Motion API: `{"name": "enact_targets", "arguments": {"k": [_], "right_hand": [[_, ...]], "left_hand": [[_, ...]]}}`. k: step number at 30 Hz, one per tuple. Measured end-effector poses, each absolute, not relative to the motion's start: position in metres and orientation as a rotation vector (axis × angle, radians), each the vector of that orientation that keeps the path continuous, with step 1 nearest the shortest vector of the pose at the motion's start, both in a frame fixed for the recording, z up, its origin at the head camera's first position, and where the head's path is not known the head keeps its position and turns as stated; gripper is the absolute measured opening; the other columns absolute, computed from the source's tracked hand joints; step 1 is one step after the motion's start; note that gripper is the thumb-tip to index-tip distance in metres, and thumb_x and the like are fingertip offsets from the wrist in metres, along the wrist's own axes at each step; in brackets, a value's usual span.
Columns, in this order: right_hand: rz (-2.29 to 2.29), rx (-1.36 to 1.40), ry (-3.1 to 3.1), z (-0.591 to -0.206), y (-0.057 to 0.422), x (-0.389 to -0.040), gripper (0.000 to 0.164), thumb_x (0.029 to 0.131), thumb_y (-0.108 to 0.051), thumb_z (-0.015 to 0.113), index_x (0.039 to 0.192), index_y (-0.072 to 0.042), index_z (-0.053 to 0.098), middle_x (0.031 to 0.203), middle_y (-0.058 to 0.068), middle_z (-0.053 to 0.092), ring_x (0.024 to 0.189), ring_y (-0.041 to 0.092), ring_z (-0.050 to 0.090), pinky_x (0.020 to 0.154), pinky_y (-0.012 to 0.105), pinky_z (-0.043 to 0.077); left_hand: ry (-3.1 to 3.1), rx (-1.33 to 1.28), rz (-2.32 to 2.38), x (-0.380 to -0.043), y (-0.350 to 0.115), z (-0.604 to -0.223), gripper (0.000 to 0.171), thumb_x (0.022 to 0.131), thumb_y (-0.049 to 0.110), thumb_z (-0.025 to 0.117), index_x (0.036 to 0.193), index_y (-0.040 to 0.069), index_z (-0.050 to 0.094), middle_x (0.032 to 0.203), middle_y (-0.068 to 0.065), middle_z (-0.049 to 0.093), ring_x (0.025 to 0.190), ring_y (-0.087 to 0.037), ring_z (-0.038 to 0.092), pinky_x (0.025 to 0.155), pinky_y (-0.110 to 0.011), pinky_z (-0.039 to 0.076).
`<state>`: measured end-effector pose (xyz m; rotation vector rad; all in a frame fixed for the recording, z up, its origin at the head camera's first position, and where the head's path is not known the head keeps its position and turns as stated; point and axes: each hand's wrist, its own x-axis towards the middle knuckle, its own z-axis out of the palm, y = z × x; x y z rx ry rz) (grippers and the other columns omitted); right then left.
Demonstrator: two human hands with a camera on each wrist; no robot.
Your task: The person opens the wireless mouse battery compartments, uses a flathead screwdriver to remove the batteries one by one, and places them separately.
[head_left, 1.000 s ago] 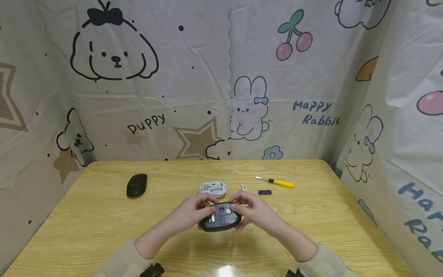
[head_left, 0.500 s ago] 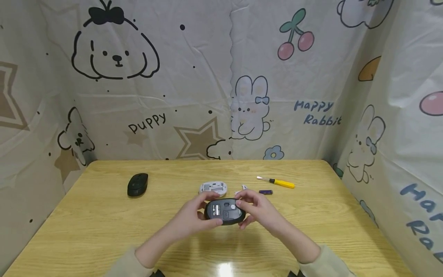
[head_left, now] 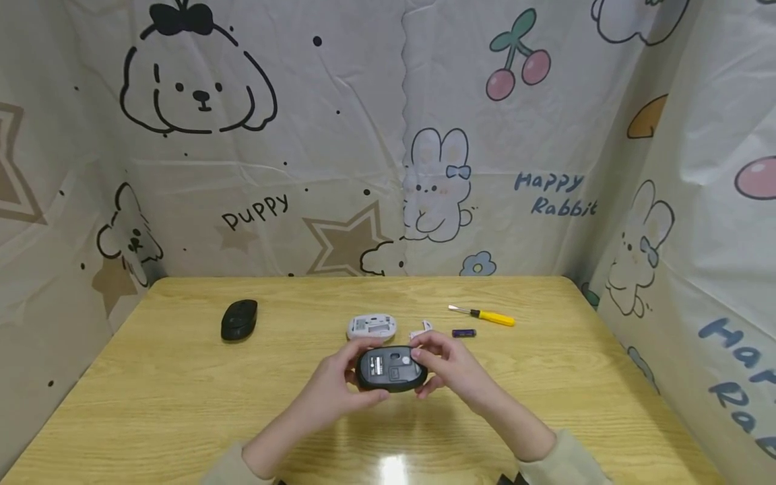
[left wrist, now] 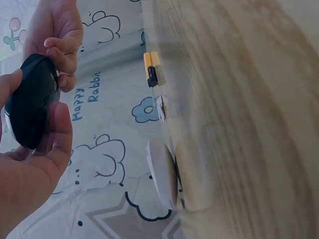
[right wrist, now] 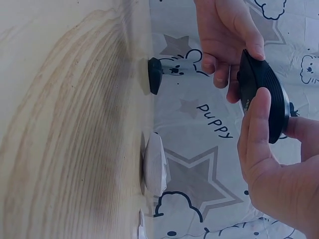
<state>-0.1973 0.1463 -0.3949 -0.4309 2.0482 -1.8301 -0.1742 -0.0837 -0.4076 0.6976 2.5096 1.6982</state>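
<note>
Between both hands a black computer mouse (head_left: 392,369) is held above the table, its grey underside with white label turned up toward the head camera. My left hand (head_left: 335,382) grips its left end, the thumb along the near edge. At the right end my right hand (head_left: 451,367) pinches it, thumb on the underside beside a round light spot. In the left wrist view the mouse (left wrist: 32,104) appears side-on; the right wrist view shows the ribbed side of the mouse (right wrist: 273,102) under the right fingers. Just behind lies a white mouse (head_left: 372,327), underside up, its battery slot uncovered.
A small white cover piece (head_left: 422,329), a purple battery (head_left: 463,333) and a yellow-handled screwdriver (head_left: 494,317) lie right of the white mouse. Another black mouse (head_left: 239,320) sits at the back left of the wooden table (head_left: 151,397). Printed cloth hangs around the table.
The held mouse has risen slightly and shifted a little right. My left thumb has slid from its underside to the near edge. My right hand keeps its pinch.
</note>
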Motion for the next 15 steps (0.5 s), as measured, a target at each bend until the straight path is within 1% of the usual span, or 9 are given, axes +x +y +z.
{"name": "enact_targets", "arguments": {"k": [4,7,12,15], "right_hand": [[-1.82,-0.446,2.069,-0.3958,0.1452,-0.1973,0.032,0.095,-0.019,0.056,0.116,0.006,0.052,0.102,0.017,0.056,0.067,0.023,0.064,0.059,0.04,0.059],[-1.816,-0.447,2.075,-0.3956,0.1446,-0.1968,0.032,0.095,-0.019,0.056,0.115,0.005,0.052,0.102,0.016,0.056,0.067,0.023,0.064,0.059,0.04,0.059],[-1.804,-0.442,2.081,-0.3943,0.1438,-0.1955,0.032,0.096,-0.02,0.056,0.116,0.005,0.051,0.101,0.016,0.056,0.069,0.023,0.064,0.06,0.04,0.059],[-1.79,-0.432,2.083,-0.3929,0.1427,-0.1939,0.034,0.095,-0.021,0.056,0.118,0.004,0.051,0.104,0.017,0.055,0.07,0.023,0.064,0.061,0.04,0.059]], "left_hand": [[2.515,0.662,1.712,-0.1734,-0.0844,-0.4073,0.062,0.069,0.024,0.085,0.123,0.026,0.054,0.105,-0.002,0.063,0.081,-0.013,0.058,0.067,-0.026,0.054],[2.487,0.639,1.736,-0.1733,-0.0853,-0.407,0.061,0.069,0.025,0.085,0.122,0.026,0.055,0.105,-0.004,0.062,0.08,-0.014,0.059,0.067,-0.026,0.054],[2.42,0.607,1.788,-0.1739,-0.087,-0.4082,0.06,0.068,0.022,0.085,0.122,0.023,0.056,0.108,-0.007,0.062,0.086,-0.015,0.061,0.072,-0.024,0.055],[2.406,0.591,1.8,-0.1741,-0.0875,-0.4087,0.061,0.068,0.021,0.085,0.122,0.021,0.056,0.11,-0.008,0.062,0.09,-0.017,0.062,0.076,-0.023,0.055]]}}
